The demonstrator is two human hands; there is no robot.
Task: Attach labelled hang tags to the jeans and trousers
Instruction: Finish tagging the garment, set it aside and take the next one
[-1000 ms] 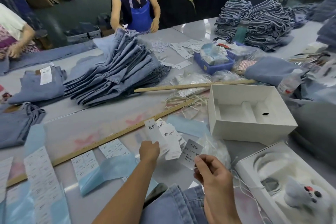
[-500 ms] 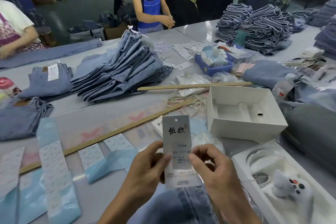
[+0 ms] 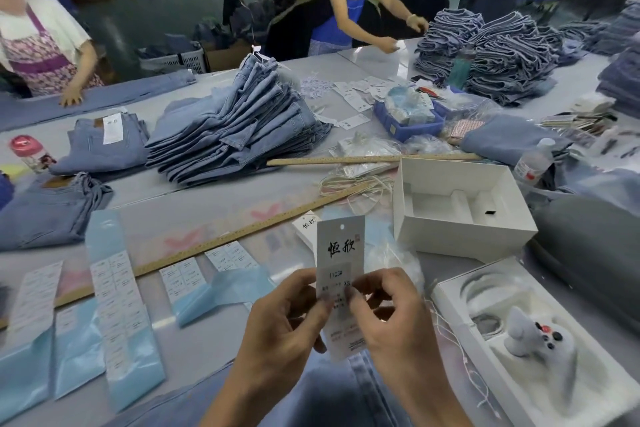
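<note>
A white hang tag point(image 3: 341, 253) with black characters and a punched hole stands upright in front of me. My left hand point(image 3: 287, 319) pinches its left edge and my right hand point(image 3: 391, 315) pinches its right edge, thumbs over a small size label reading XS. Blue jeans point(image 3: 356, 392) lie on the table edge right under my hands. More hang tags point(image 3: 306, 227) lie just behind the held one. A tall stack of folded jeans point(image 3: 235, 128) sits mid-table.
Label sheets on blue backing point(image 3: 114, 298) lie at left, crossed by a long wooden ruler point(image 3: 214, 246). An open white box point(image 3: 460, 204) and a box with a white tool point(image 3: 533, 340) stand at right. Strings point(image 3: 356, 184) lie beyond. Two people work across the table.
My left hand lifted a hang tag from the pile, and both hands brought it upright with the small label pressed on it. The person in the blue apron stepped right.
</note>
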